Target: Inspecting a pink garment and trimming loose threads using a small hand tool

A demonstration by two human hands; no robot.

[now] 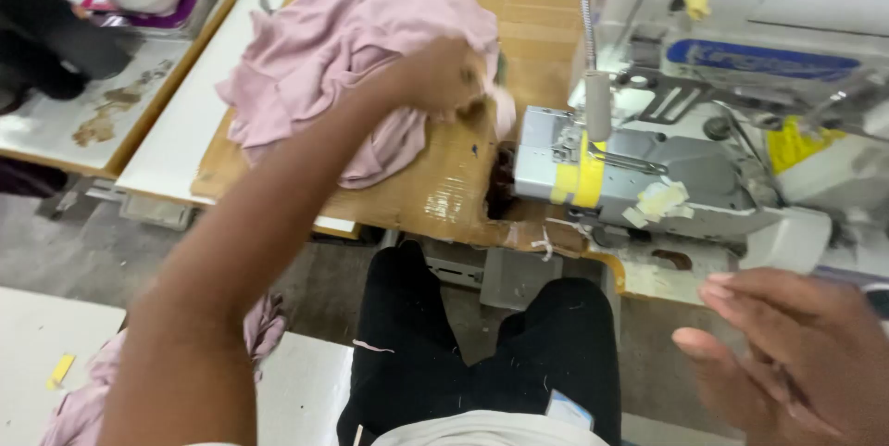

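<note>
My left hand is closed on the pink cloth heaped on the counter, left of the sewing machine. My right hand hangs spread, empty. Nothing lies under the needle yet; stitching is not begun.
</note>
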